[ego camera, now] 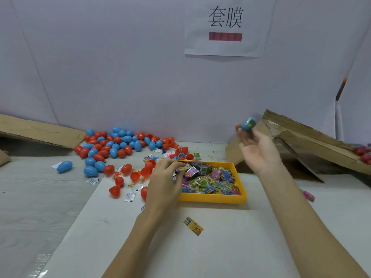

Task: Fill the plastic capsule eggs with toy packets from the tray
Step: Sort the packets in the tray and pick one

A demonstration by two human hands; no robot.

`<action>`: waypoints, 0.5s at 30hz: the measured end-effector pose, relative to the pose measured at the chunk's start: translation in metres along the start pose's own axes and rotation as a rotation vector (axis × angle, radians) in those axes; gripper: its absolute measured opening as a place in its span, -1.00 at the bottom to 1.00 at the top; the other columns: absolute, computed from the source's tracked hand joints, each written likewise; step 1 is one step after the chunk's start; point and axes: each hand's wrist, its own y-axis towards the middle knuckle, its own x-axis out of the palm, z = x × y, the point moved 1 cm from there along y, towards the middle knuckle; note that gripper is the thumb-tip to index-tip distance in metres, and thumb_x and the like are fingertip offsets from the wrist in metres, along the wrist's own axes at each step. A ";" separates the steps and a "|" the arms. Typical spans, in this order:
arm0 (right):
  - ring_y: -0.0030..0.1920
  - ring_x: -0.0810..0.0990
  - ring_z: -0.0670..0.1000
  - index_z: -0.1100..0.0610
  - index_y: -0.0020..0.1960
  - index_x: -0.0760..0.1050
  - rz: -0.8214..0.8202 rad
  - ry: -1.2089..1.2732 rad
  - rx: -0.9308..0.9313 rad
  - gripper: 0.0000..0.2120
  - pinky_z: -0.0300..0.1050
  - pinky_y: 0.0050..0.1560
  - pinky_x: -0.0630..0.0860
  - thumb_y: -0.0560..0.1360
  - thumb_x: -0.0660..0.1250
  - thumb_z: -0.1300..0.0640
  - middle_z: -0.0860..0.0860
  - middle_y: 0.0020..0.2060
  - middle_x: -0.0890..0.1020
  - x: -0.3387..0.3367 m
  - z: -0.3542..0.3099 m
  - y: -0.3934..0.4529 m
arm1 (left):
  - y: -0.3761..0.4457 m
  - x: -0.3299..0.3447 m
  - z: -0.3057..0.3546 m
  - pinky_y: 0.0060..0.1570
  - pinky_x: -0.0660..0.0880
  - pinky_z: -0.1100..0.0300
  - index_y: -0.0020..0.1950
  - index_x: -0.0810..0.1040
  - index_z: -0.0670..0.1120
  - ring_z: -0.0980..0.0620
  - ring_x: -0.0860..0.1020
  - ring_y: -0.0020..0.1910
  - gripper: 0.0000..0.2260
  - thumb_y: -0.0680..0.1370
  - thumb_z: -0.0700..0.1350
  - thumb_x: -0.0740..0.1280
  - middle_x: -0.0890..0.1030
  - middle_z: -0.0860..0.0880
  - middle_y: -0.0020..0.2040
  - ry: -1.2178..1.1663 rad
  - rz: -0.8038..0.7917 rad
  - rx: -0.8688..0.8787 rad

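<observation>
The right hand (259,149) holds up a blue egg (249,123) with something green inside, near the box (301,135) at the tabletop's right edge; the left hand (164,177) pinches a packet (183,169) at the tray (212,198); many eggs (120,145) at the far edge seem unfilled.

Blue egg half (248,123) motion-blurred; left hand (163,181) hides tray (212,199) corner; red eggs (363,155) cut off right.
</observation>
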 end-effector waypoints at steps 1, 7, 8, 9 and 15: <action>0.06 0.74 0.15 0.38 0.41 0.41 0.030 0.113 -0.072 -0.66 -0.15 -0.10 0.68 0.71 0.18 0.21 0.29 0.20 0.63 0.003 -0.016 0.008 | 0.000 0.001 0.000 0.22 0.42 0.20 0.21 0.68 -0.07 0.04 0.47 0.23 -0.80 0.59 -0.16 0.43 0.62 0.01 0.17 0.031 -0.032 0.006; -0.09 0.76 0.07 0.36 0.31 0.49 0.017 -0.012 -0.002 -0.73 -0.20 -0.10 0.67 0.67 0.17 0.28 0.21 0.09 0.68 -0.018 0.007 0.006 | -0.003 0.006 -0.006 0.20 0.41 0.15 0.25 0.65 -0.01 0.05 0.42 0.22 -0.78 0.61 -0.05 0.40 0.57 0.05 0.19 0.127 -0.171 0.010; -0.11 0.76 0.05 0.34 0.26 0.54 -0.004 -0.066 0.060 -0.75 -0.20 -0.12 0.66 0.66 0.20 0.28 0.18 0.04 0.70 -0.022 0.021 0.002 | -0.003 0.006 -0.006 0.19 0.42 0.15 0.24 0.66 -0.02 0.05 0.42 0.21 -0.78 0.61 -0.05 0.40 0.57 0.05 0.18 0.118 -0.172 0.013; -0.11 0.76 0.04 0.32 0.22 0.58 -0.024 -0.107 0.121 -0.76 -0.20 -0.14 0.66 0.66 0.22 0.27 0.16 -0.01 0.72 -0.025 0.035 -0.003 | -0.003 0.006 -0.005 0.19 0.42 0.15 0.23 0.66 -0.03 0.05 0.42 0.21 -0.79 0.61 -0.06 0.40 0.58 0.04 0.16 0.107 -0.172 0.017; -0.09 0.74 -0.01 0.29 0.22 0.61 -0.161 -0.470 0.275 -0.73 -0.21 -0.14 0.66 0.71 0.20 0.18 0.13 -0.05 0.73 -0.029 0.095 -0.019 | -0.003 0.002 -0.004 0.17 0.36 0.31 0.22 0.66 -0.06 0.10 0.41 0.19 -0.80 0.62 -0.09 0.40 0.57 0.04 0.16 0.030 -0.141 -0.015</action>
